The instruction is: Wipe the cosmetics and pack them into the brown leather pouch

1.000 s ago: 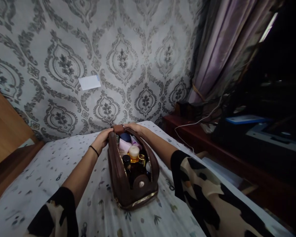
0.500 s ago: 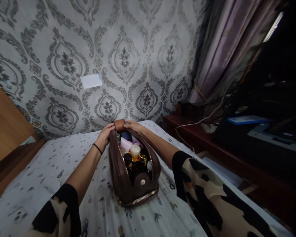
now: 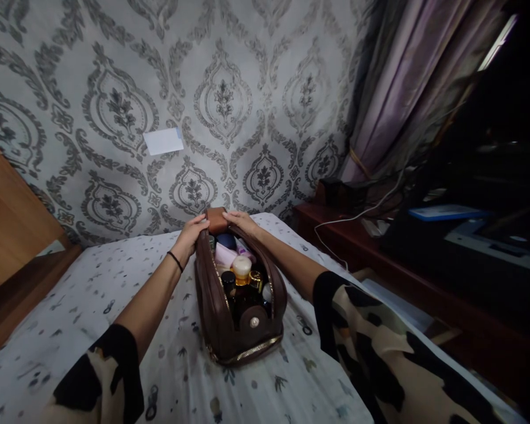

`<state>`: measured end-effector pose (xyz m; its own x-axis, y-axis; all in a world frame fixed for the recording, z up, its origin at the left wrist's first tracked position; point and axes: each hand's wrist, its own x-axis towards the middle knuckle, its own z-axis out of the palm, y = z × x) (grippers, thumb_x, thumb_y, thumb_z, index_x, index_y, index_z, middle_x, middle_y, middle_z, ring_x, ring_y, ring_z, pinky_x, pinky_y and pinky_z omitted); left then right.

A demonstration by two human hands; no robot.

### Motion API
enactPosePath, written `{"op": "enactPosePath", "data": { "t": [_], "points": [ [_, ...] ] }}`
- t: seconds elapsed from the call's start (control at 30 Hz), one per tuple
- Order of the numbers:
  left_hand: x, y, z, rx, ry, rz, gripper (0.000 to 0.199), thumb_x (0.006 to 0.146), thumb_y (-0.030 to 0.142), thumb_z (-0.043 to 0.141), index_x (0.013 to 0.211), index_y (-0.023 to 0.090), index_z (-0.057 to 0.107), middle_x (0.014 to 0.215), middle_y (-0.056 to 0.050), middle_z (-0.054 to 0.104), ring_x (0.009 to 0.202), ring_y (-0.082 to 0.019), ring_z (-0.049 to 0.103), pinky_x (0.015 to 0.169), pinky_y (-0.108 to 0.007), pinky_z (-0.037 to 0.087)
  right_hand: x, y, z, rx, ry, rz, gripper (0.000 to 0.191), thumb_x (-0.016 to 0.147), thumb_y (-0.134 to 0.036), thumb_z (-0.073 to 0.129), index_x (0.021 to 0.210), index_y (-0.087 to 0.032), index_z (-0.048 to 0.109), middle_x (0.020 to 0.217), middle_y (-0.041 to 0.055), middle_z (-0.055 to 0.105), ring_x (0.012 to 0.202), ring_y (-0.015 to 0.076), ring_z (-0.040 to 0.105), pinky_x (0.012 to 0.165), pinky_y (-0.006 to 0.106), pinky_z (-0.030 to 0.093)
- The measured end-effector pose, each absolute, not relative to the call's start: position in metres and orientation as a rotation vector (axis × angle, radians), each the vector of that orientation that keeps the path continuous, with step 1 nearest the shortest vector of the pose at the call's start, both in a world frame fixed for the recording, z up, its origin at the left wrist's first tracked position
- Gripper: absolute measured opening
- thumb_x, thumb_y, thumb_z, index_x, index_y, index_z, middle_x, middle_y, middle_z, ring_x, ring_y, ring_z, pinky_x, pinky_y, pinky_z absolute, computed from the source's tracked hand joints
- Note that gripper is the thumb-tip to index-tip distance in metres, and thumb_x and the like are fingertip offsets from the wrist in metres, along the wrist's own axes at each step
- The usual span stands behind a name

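Note:
A dark brown toiletry bag (image 3: pixel 224 341) stands on the bed, its zipped top gaping wide. Bottles with an amber and white cap (image 3: pixel 241 268), a black cap (image 3: pixel 228 279) and a gold cap (image 3: pixel 255 280) show inside, along with a pale pink tube (image 3: pixel 225 254). At the bag's far end, my left hand (image 3: pixel 191 237) grips the left rim beside a lighter brown strap (image 3: pixel 217 219). My right hand (image 3: pixel 242 224) has its fingers closed at the strap's right side. The fingertips of both hands are partly hidden. A flap with a snap (image 3: pixel 251 321) lies at the near end.
A bed with a patterned white sheet (image 3: pixel 168 377) lies beneath the bag. Wallpaper rises behind it, bearing a white card (image 3: pixel 163 141). On the left is a wooden board (image 3: pixel 13 224); on the right, a dark red cabinet (image 3: pixel 331 232) carries a white cable (image 3: pixel 362 218).
The strap at the bag's far end has been raised slightly and turned more toward me. Both hands stay at that end, and the bag has barely shifted.

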<state>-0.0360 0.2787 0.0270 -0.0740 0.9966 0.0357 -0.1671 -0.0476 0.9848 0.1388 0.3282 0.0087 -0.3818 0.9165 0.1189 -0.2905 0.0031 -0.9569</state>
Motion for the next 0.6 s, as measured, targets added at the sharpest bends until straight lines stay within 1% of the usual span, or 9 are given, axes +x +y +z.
{"op": "enactPosePath", "data": {
  "t": [0.07,0.1,0.13,0.2,0.3,0.4,0.5,0.6],
  "points": [
    [-0.035,0.275,0.029,1.106,1.110,1.402,0.045,0.069,0.015,0.079,0.113,0.015,0.069,0.073,0.001,0.071,0.057,-0.012,0.062,0.058,-0.023,0.049,0.142,0.323,0.013,-0.683,-1.301,1.567,0.020,0.095,-0.030,0.067,0.107,-0.014,0.067,0.101,0.0047,0.072,0.086,0.0165,0.069,0.078,0.033,0.058],
    [-0.034,0.272,0.030,1.126,1.108,1.418,0.048,0.067,0.015,0.078,0.114,0.015,0.069,0.071,0.002,0.071,0.056,-0.012,0.062,0.057,-0.023,0.048,0.143,0.320,0.015,-0.664,-1.303,1.564,0.017,0.091,-0.027,0.071,0.102,-0.014,0.068,0.094,0.0035,0.073,0.083,0.0159,0.069,0.078,0.031,0.057],
    [-0.033,0.269,0.031,1.149,1.103,1.432,0.049,0.065,0.015,0.077,0.113,0.015,0.069,0.070,0.002,0.071,0.056,-0.012,0.062,0.057,-0.022,0.048,0.144,0.317,0.017,-0.646,-1.304,1.560,0.015,0.087,-0.025,0.074,0.098,-0.015,0.069,0.088,0.0025,0.074,0.081,0.0158,0.069,0.077,0.029,0.056],
    [-0.031,0.263,0.033,1.199,1.095,1.454,0.047,0.063,0.019,0.076,0.110,0.017,0.070,0.070,0.002,0.071,0.058,-0.013,0.063,0.058,-0.022,0.048,0.147,0.311,0.021,-0.623,-1.308,1.554,0.019,0.077,-0.022,0.080,0.093,-0.017,0.070,0.080,0.0009,0.076,0.078,0.0163,0.069,0.075,0.027,0.054],
    [-0.025,0.256,0.036,1.276,1.106,1.488,0.039,0.066,0.028,0.075,0.104,0.018,0.069,0.073,0.002,0.071,0.063,-0.015,0.064,0.061,-0.024,0.050,0.150,0.304,0.026,-0.612,-1.314,1.535,0.027,0.067,-0.024,0.083,0.091,-0.019,0.070,0.075,-0.0010,0.075,0.072,0.0163,0.068,0.072,0.027,0.053],
    [-0.021,0.253,0.037,1.349,1.140,1.535,0.038,0.073,0.037,0.072,0.106,0.018,0.068,0.084,0.000,0.073,0.073,-0.016,0.066,0.070,-0.026,0.051,0.150,0.298,0.031,-0.613,-1.327,1.504,0.031,0.064,-0.028,0.083,0.089,-0.020,0.068,0.074,-0.0019,0.074,0.068,0.0156,0.067,0.069,0.027,0.052],
    [-0.020,0.250,0.038,1.433,1.185,1.570,0.035,0.077,0.039,0.070,0.105,0.018,0.068,0.092,-0.002,0.073,0.085,-0.019,0.067,0.079,-0.027,0.051,0.150,0.292,0.036,-0.614,-1.345,1.455,0.031,0.063,-0.033,0.082,0.087,-0.020,0.067,0.075,-0.0021,0.073,0.069,0.0153,0.066,0.067,0.026,0.051],
    [-0.019,0.245,0.039,1.521,1.215,1.573,0.027,0.079,0.038,0.067,0.097,0.018,0.068,0.086,-0.001,0.069,0.082,-0.018,0.064,0.078,-0.027,0.048,0.150,0.285,0.038,-0.619,-1.370,1.401,0.030,0.062,-0.035,0.081,0.082,-0.020,0.064,0.072,-0.0035,0.071,0.066,0.0138,0.062,0.064,0.025,0.049]
  ]
}}
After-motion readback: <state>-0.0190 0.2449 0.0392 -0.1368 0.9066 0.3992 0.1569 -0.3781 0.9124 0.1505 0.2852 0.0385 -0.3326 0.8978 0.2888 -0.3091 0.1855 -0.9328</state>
